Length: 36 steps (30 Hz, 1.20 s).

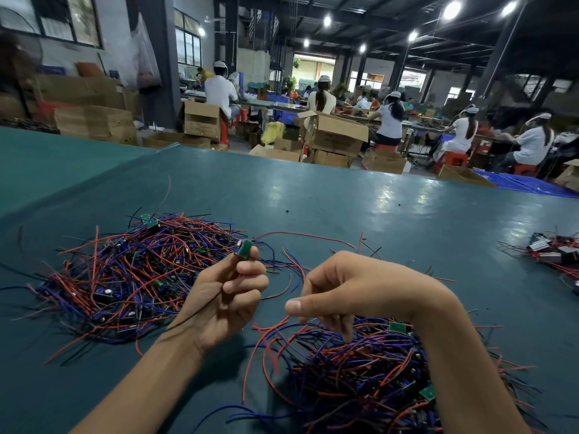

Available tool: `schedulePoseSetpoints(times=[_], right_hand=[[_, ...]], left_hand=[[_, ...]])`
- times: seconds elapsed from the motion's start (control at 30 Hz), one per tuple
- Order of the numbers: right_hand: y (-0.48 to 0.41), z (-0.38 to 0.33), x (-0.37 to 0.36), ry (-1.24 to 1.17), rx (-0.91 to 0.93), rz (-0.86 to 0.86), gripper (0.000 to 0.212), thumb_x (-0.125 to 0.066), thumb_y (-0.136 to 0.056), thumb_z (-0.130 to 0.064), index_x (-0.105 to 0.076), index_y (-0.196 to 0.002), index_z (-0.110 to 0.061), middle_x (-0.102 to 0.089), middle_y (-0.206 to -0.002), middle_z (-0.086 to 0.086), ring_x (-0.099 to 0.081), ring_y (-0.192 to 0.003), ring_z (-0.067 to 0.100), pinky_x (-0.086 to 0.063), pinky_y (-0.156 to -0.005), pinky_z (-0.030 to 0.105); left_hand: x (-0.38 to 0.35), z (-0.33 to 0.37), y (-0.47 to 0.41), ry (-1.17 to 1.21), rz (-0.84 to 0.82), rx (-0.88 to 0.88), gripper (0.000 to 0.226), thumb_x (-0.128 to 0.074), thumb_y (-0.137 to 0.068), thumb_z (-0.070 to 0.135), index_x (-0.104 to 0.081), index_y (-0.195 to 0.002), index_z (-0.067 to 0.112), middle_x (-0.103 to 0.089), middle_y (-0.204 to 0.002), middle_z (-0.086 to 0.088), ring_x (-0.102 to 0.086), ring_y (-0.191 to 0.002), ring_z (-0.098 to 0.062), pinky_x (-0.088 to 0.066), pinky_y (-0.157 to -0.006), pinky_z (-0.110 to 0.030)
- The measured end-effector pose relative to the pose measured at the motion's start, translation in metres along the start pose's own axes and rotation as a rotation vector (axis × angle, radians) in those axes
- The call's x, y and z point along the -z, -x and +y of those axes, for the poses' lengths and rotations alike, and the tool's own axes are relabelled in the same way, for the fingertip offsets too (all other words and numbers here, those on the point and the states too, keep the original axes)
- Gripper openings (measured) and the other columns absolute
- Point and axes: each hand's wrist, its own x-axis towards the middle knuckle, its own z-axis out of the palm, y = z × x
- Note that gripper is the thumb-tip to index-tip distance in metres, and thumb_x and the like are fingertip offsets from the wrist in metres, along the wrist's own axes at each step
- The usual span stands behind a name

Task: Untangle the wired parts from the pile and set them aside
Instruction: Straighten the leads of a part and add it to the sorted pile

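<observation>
The left hand (225, 296) fingers are pinching a small green board (245, 248); the right hand (351, 289) fingers are hanging loosely spread over the near wire pile (360, 371).

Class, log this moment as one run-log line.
left hand: holds small green circuit board | right hand: over near wire pile, empty

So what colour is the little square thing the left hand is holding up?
Green. The little board, pinched in the left hand, shows best in the head view.
</observation>
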Motion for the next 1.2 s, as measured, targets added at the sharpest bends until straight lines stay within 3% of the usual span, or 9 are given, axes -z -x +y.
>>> schedulePoseSetpoints(times=[0.17, 0.3, 0.47, 0.6, 0.7, 0.77, 0.83, 1.0, 1.2], right_hand=[[-0.002, 0.000, -0.002, -0.003, 0.002, 0.003, 0.036, -0.072, -0.091, -0.039, -0.071, -0.091, -0.002, -0.060, -0.064, 0.005, -0.058, -0.052, 0.013, -0.057, -0.058, 0.032], [-0.001, -0.003, -0.001, -0.065, 0.106, -0.014, 0.033, -0.069, -0.093, -0.036, -0.072, -0.103, -0.005, -0.058, -0.065, 0.008, -0.058, -0.055, 0.017, -0.056, -0.065, 0.038], [0.002, -0.004, 0.001, -0.173, 0.172, -0.010, 0.030, -0.063, -0.096, -0.034, -0.076, -0.106, -0.010, -0.057, -0.066, 0.010, -0.058, -0.062, 0.023, -0.054, -0.063, 0.033], [-0.012, 0.003, -0.005, -0.269, 0.062, 0.173, 0.031, -0.059, -0.101, -0.033, -0.077, -0.099, -0.008, -0.057, -0.059, 0.006, -0.055, -0.051, 0.020, -0.054, -0.057, 0.034], [-0.023, 0.006, -0.010, -0.308, 0.012, 0.253, 0.029, -0.064, -0.098, -0.034, -0.075, -0.079, -0.014, -0.054, -0.056, 0.002, -0.053, -0.047, 0.015, -0.054, -0.049, 0.029], [-0.029, 0.008, -0.013, -0.315, 0.032, 0.250, 0.030, -0.068, -0.095, -0.034, -0.074, -0.092, -0.005, -0.053, -0.059, 0.001, -0.051, -0.051, 0.015, -0.053, -0.049, 0.029], [-0.036, 0.011, -0.017, -0.354, 0.061, 0.282, 0.027, -0.071, -0.093, -0.030, -0.074, -0.098, -0.005, -0.051, -0.057, 0.002, -0.049, -0.050, 0.016, -0.050, -0.047, 0.027], [-0.044, 0.017, -0.019, -0.506, 0.094, 0.393, 0.011, -0.078, -0.086, -0.024, -0.082, -0.095, -0.019, -0.044, -0.049, 0.001, -0.042, -0.043, 0.015, -0.039, -0.043, 0.023], [-0.034, 0.024, 0.000, -0.593, 0.077, 0.485, 0.013, -0.080, -0.082, -0.015, -0.079, -0.086, -0.004, -0.050, -0.055, 0.004, -0.047, -0.046, 0.015, -0.044, -0.043, 0.025]], left_hand=[[-0.004, -0.002, 0.003, 0.135, -0.053, 0.031, 0.007, -0.061, -0.096, 0.008, -0.062, -0.100, 0.002, -0.037, -0.069, 0.007, -0.029, -0.051, -0.005, -0.018, -0.041, -0.016], [-0.001, -0.001, -0.001, 0.015, 0.020, -0.014, 0.015, -0.074, -0.088, 0.009, -0.061, -0.096, 0.007, -0.036, -0.069, 0.005, -0.034, -0.046, -0.004, -0.026, -0.033, -0.013], [-0.002, -0.014, -0.015, -0.699, 0.370, -0.318, 0.020, -0.059, -0.092, 0.037, -0.056, -0.082, 0.020, -0.039, -0.062, 0.004, -0.026, -0.037, -0.001, -0.021, -0.032, -0.012], [0.001, -0.023, -0.015, -1.234, 0.415, -0.656, 0.023, -0.061, -0.093, 0.040, -0.064, -0.078, 0.022, -0.041, -0.056, 0.008, -0.029, -0.045, -0.006, -0.027, -0.042, -0.018], [0.002, -0.025, -0.012, -1.469, 0.433, -0.837, 0.024, -0.063, -0.097, 0.042, -0.069, -0.086, 0.022, -0.062, -0.069, 0.004, -0.044, -0.057, -0.013, -0.037, -0.052, -0.029], [-0.001, -0.028, -0.010, -1.583, 0.449, -0.874, 0.019, -0.061, -0.093, 0.043, -0.070, -0.088, 0.026, -0.067, -0.078, 0.004, -0.054, -0.063, -0.020, -0.044, -0.059, -0.036], [-0.003, -0.031, -0.009, -1.555, 0.413, -0.823, 0.013, -0.063, -0.092, 0.038, -0.071, -0.088, 0.029, -0.069, -0.077, 0.003, -0.057, -0.064, -0.028, -0.047, -0.059, -0.041], [-0.006, -0.031, -0.009, -1.301, 0.335, -0.625, 0.019, -0.069, -0.092, 0.030, -0.070, -0.075, 0.024, -0.051, -0.056, 0.008, -0.037, -0.044, -0.005, -0.029, -0.044, -0.019], [-0.004, -0.025, -0.006, -1.032, 0.227, -0.377, 0.021, -0.073, -0.084, 0.030, -0.075, -0.086, 0.010, -0.053, -0.070, -0.005, -0.028, -0.045, -0.009, -0.024, -0.044, -0.018]])
